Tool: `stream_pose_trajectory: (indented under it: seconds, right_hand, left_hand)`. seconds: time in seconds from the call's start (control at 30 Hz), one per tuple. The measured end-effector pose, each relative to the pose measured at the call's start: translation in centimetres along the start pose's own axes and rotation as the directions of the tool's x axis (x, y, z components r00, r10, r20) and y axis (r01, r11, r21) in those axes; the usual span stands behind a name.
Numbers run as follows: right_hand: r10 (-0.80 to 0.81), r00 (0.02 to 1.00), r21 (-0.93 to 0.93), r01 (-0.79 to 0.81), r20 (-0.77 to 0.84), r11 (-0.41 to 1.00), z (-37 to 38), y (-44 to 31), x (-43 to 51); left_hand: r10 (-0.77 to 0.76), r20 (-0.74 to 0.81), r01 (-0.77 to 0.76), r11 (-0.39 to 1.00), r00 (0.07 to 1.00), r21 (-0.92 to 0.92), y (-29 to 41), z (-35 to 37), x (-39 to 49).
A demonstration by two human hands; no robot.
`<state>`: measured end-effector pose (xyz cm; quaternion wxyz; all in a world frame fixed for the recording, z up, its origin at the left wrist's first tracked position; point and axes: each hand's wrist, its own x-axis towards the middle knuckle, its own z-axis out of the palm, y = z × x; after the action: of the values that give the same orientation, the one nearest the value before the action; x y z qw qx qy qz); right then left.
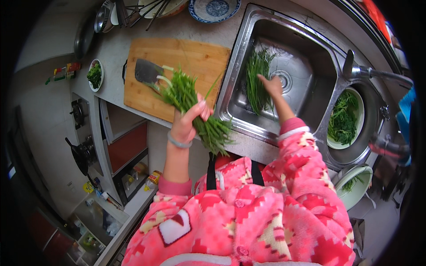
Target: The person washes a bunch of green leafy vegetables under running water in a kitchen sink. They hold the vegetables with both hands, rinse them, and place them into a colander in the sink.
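Observation:
My left hand [193, 121] grips a bunch of long green leafy stalks [184, 96], likely chives or scallions. The bunch is in front of the near edge of a wooden cutting board [186, 53]. On the board lies a dark cleaver blade [148, 70], its handle hidden. Inside the square stainless-steel sink [299, 109], my right hand [273, 85] is at a second pile of long greens [258, 83]. Its thumb points over the stalks. The other fingers are hidden, so I cannot tell whether they hold any.
A white bowl of leafy greens [344, 119] sits in the round side basin [372, 113], near the faucet [369, 71]. A small dish of chopped greens [95, 75] stands left of the board. A blue-and-white bowl [214, 8] is behind it. A pale green colander [357, 189] is at right.

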<state>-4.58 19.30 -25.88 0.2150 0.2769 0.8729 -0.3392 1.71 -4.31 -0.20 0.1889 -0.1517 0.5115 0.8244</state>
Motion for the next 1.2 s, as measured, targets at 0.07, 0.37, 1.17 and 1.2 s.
stream_pose_trajectory:
  seconds: [0.07, 0.37, 1.17, 1.2]
  right_hand:
    - [0.048, 0.998, -0.061, -0.051, -0.039, 0.997, 2.2, -3.5, -1.6]
    - [0.230, 0.971, 0.436, -0.178, -0.069, 0.882, 0.3, 12.3, 6.4]
    - [0.076, 0.972, 0.007, -0.077, -0.223, 0.997, -2.2, 10.3, 1.6]
    - [0.153, 0.962, 0.029, -0.150, -0.227, 0.988, -2.9, 10.4, 1.0]
  left_hand:
    - [-0.012, -0.024, 0.012, 1.000, 1.000, 0.000, -0.2, -0.4, -0.6]
    - [-0.031, 0.047, 0.034, 0.998, 0.998, -0.060, 0.2, 0.4, 0.6]
    - [-0.042, 0.113, 0.058, 0.987, 0.993, -0.148, -0.1, 2.4, 1.6]
    - [-0.042, 0.115, 0.059, 0.987, 0.992, -0.151, 0.0, 2.5, 1.6]
